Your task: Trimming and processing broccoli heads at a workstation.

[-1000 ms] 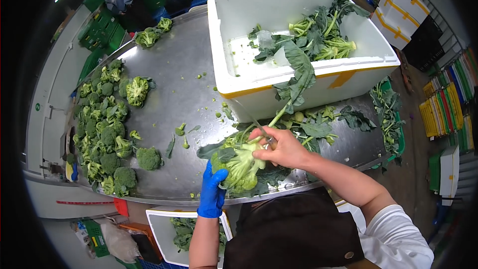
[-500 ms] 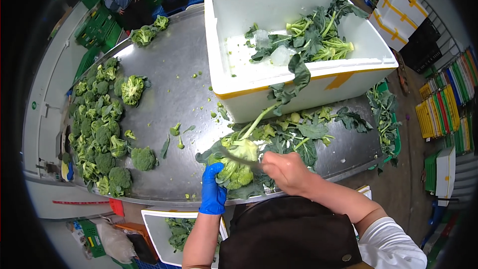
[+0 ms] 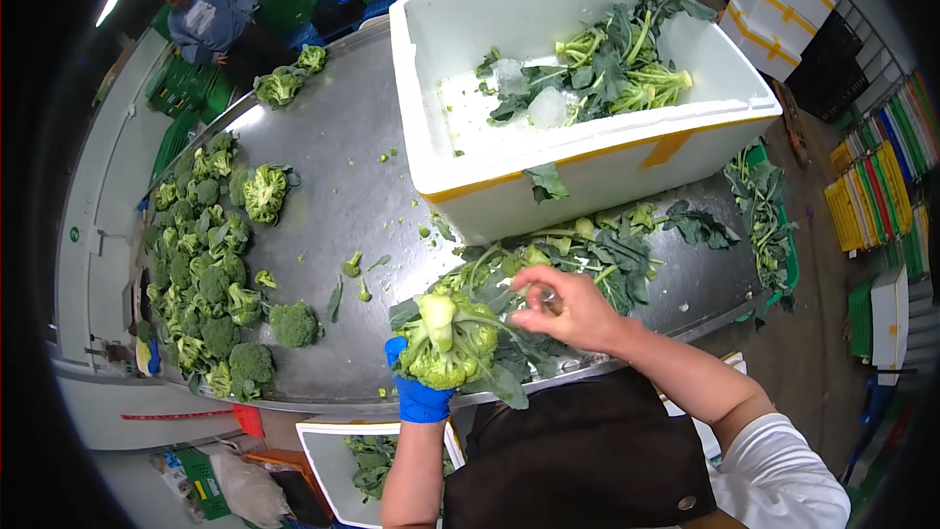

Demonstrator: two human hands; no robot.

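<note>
head view: i am holding a broccoli head [image 3: 443, 343] upside down in my left hand [image 3: 416, 394], blue glove closed around its crown, cut stem pointing up, just over the near edge of the steel table [image 3: 333, 167]. my right hand [image 3: 566, 310] is sitting just right of the stem, bare fingers curled shut around something small and pale, probably a knife handle, though i cannot tell for sure. compared with half a second ago, the head is now lifted and turned stem-up, and my right hand is drawing away from it toward the leaf pile [image 3: 597, 250]; a second ago the leaves were hanging fuller around the head. that reads to me as the outer leaves coming off, trimming close to finished on this one. loose leaves are still trailing below the crown toward my dark apron [image 3: 578, 460]. the white foam box [image 3: 587, 162] with untrimmed stalks and ice is standing beyond my hands, touching the leaf pile. trimmed broccoli heads [image 3: 211, 274] are lying heaped along the left side of the table, well apart from my hands. another person [image 3: 211, 15] is working at the far end.
</note>
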